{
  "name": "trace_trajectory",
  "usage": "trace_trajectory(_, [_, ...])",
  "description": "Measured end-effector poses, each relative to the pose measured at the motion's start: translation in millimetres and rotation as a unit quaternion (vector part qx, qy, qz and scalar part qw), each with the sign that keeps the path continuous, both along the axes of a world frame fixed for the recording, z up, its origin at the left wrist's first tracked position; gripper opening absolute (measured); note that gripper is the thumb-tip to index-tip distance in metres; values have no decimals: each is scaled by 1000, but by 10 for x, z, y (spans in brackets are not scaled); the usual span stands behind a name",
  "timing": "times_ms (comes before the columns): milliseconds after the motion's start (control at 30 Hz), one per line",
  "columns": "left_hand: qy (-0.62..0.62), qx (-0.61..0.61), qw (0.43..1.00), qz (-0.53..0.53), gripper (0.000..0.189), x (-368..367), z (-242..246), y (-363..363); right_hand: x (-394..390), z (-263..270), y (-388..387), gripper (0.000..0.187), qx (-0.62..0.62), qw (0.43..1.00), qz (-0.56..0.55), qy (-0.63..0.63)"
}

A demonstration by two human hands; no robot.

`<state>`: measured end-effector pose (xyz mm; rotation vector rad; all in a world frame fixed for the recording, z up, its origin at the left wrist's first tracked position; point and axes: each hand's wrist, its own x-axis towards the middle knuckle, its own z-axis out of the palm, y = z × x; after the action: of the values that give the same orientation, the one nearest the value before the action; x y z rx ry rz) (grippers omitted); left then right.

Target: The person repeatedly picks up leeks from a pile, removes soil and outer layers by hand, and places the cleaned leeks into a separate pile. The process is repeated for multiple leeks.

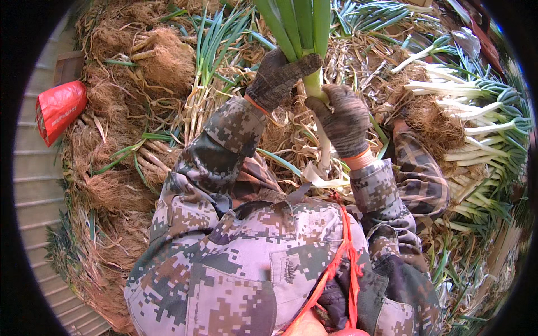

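Both my hands wear dark knitted gloves and grip one large green onion (313,82) in front of my chest. My left hand (283,75) wraps the stalk just below where the green leaves (304,27) fan out toward the top of the view. Lower down, my right hand (342,117) closes around the pale shaft. Beneath it the white lower stem (323,145) hangs toward my lap. A loose, pale strip of peeled skin (321,178) curls beside its lower end. Its root end is hard to make out against the litter.
Dry husks and leaves (286,126) cover the ground. Unpeeled onions with matted roots (164,59) are heaped at left, near a red bag (61,111) bearing writing. Cleaned white-stemmed onions (479,117) lie piled at right, beside my plaid-covered leg (420,172). A red cord (346,235) hangs over my jacket.
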<state>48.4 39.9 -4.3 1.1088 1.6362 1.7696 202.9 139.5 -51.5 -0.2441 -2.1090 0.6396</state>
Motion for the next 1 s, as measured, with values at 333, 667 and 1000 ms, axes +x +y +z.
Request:
trace_trajectory(333, [-57, 55, 984, 158, 34, -15, -109, 183, 413, -443, -489, 14, 186, 835, 320, -407])
trace_trajectory(667, [-225, 234, 888, 326, 49, -906, 104, -49, 1622, -2533, 154, 41, 43, 869, 62, -489])
trace_trajectory(1000, [-326, 369, 870, -8, 47, -1464, 85, -536, 677, -339, 300, 47, -54, 985, 35, -159])
